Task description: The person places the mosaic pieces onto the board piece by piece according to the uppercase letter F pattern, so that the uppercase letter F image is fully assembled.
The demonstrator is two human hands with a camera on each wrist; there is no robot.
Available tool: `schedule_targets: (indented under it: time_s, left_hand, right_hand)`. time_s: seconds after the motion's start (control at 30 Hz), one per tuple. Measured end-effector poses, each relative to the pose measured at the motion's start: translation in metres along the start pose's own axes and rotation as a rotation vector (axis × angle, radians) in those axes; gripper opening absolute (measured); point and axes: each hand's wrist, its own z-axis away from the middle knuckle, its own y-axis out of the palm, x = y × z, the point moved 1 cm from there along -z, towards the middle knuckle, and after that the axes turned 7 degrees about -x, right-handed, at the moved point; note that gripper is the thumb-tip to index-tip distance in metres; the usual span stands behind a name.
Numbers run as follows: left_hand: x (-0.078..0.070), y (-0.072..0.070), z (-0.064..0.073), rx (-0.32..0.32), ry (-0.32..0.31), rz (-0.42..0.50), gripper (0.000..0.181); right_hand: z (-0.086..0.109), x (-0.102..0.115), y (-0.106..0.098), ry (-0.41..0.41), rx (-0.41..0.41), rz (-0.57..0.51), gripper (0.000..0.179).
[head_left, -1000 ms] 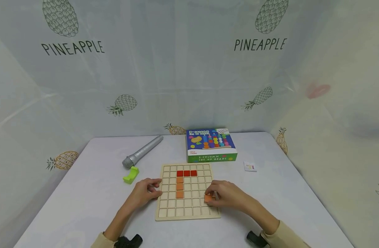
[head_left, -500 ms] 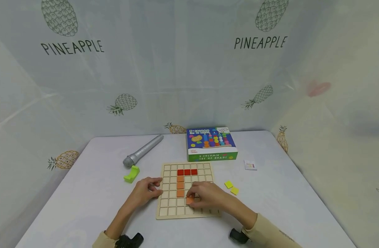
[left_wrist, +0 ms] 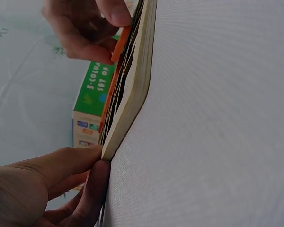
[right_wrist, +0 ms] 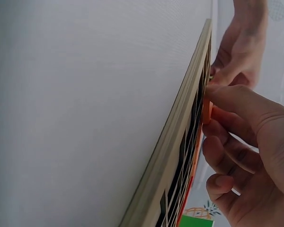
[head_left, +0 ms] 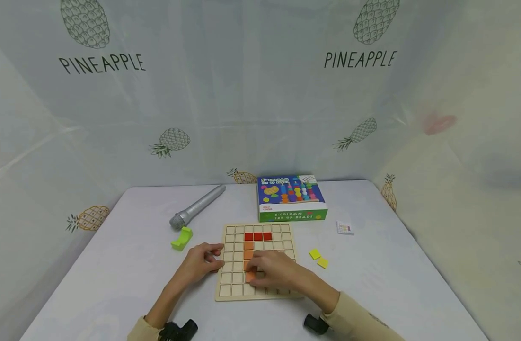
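A wooden grid board [head_left: 236, 299] lies flat on the white table. Across its upper part runs a row of red tiles [head_left: 258, 236], with a column of orange tiles [head_left: 248, 246] below the leftmost one. My right hand [head_left: 274, 269] pinches an orange tile [head_left: 250, 276] between thumb and fingers at the column's lower end. In the right wrist view this tile [right_wrist: 207, 111] stands tilted against the board's face. At the board's left edge, my left hand [head_left: 198, 259] rests with extended thumb and index fingertips touching the rim, also seen in the left wrist view.
Two yellow tiles [head_left: 319, 258] lie right of the board. Behind it stands a bead-set box [head_left: 292, 215], with a small printed card [head_left: 344, 228] to the right. A silver toy microphone [head_left: 196, 207] and a lime-green curved block [head_left: 181, 239] lie to the left.
My right hand has carried the orange tile leftward from the board's right side to below the orange column. The yellow tiles have come into view. My left hand stays at the board's edge.
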Motion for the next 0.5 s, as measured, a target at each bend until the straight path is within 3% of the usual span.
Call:
schedule_targets:
  time_s: [0.5]
  left_hand:
    - [-0.0011, -0.0008, -0.0007, 0.006, -0.001, -0.006, 0.047]
  right_hand:
    - [-0.0022, 0.0002, 0.0022, -0.013, -0.018, 0.002, 0.021]
